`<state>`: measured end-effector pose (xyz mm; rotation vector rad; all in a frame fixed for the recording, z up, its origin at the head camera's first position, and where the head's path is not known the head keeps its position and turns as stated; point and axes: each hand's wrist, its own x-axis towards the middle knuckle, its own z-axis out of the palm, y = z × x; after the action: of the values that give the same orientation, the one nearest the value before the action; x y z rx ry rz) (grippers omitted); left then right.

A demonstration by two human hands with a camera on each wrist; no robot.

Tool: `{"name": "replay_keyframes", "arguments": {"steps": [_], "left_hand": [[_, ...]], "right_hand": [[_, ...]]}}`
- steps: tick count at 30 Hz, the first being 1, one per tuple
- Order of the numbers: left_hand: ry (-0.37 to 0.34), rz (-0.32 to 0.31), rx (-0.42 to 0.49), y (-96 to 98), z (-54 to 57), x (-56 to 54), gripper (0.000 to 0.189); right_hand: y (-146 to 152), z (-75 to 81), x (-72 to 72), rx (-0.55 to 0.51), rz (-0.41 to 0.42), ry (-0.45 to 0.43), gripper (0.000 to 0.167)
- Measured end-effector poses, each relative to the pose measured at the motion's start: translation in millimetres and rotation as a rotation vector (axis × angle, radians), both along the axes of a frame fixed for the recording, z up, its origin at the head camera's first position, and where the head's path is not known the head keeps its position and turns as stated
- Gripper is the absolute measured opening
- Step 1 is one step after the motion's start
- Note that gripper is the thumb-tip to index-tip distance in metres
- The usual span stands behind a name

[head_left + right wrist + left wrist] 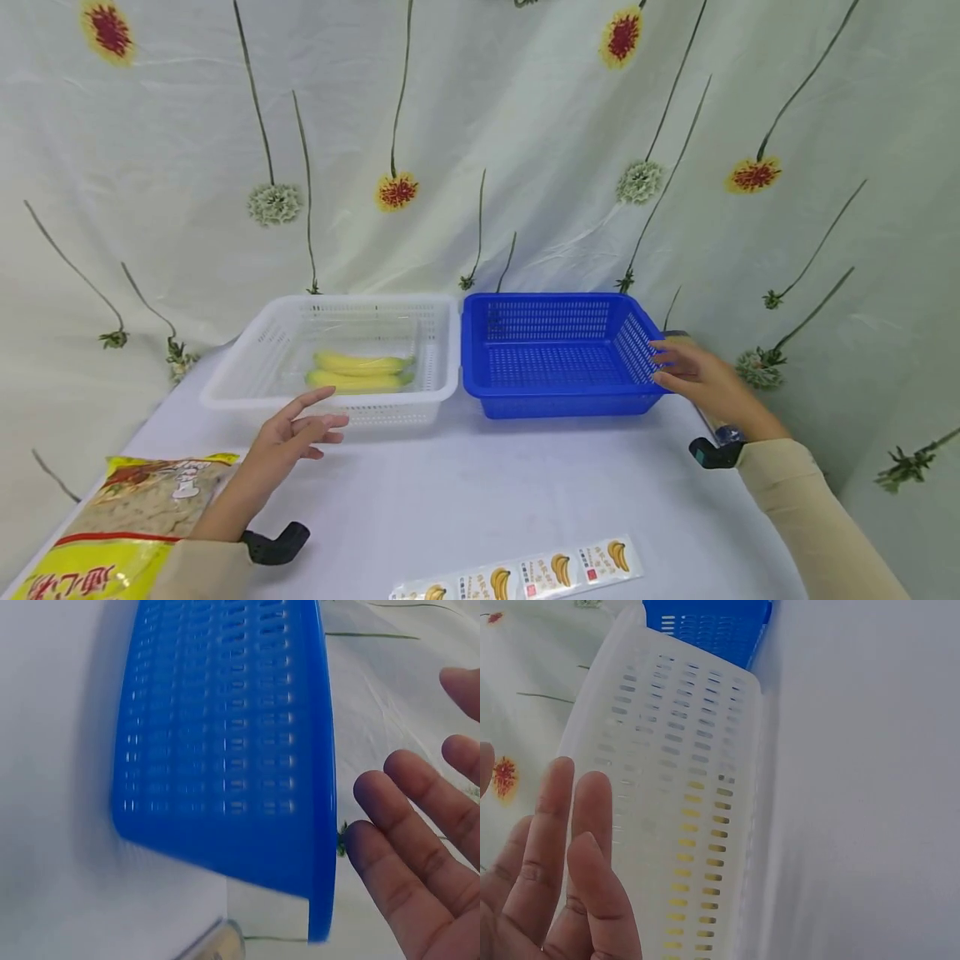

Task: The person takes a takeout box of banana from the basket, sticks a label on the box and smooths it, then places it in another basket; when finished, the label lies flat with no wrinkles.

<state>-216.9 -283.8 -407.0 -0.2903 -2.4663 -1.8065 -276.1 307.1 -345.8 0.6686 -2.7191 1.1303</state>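
Note:
My left hand (pixel 281 442), its fingers loosely spread, hovers over the front edge of a white slotted plastic basket (pixel 405 400). Two yellow bananas (pixel 360 383) lie in that basket in clear plastic wrap. In the left wrist view the hand (pixel 562 885) holds nothing, and yellow shows through the basket's slots. My right hand (pixel 705 383) is at the right rim of a blue plastic basket (pixel 562 406), fingers relaxed. The right wrist view has these fingertips (pixel 367 836) right by the blue rim (pixel 324 787), not curled round it. No contents show inside the blue basket.
The baskets stand side by side on a white-covered table (pixel 450 492). A strip of banana-printed labels (pixel 551 575) lies at the front. At left, under my forearm, is a yellow-edged food bag (pixel 127 533). Flowered cloth (pixel 510 125) hangs behind. Another pack (pixel 221 943) lies beyond the blue basket's right side.

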Motion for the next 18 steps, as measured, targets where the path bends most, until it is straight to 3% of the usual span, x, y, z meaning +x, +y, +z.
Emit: {"name": "replay_keyframes", "arguments": {"steps": [4,9,13,18], "left_hand": [[-0.060,0.036,-0.057,0.0,-5.6,-4.7,0.056],[-0.025,0.061,-0.117,1.2,-7.6,-9.2,0.057],[-0.037,0.094,-0.111,4.4,-8.7,-14.3,0.057],[-0.054,0.177,-0.058,8.5,-7.5,-21.0,0.059]], "right_hand": [[-9.7,0.4,-7.5,-0.057,0.037,-0.029,0.050],[-22.8,3.9,-17.7,-0.071,0.060,-0.085,0.051],[-34.4,7.6,-24.3,-0.093,0.062,-0.157,0.055],[-45.9,9.4,-33.0,-0.126,0.099,-0.203,0.054]]}}
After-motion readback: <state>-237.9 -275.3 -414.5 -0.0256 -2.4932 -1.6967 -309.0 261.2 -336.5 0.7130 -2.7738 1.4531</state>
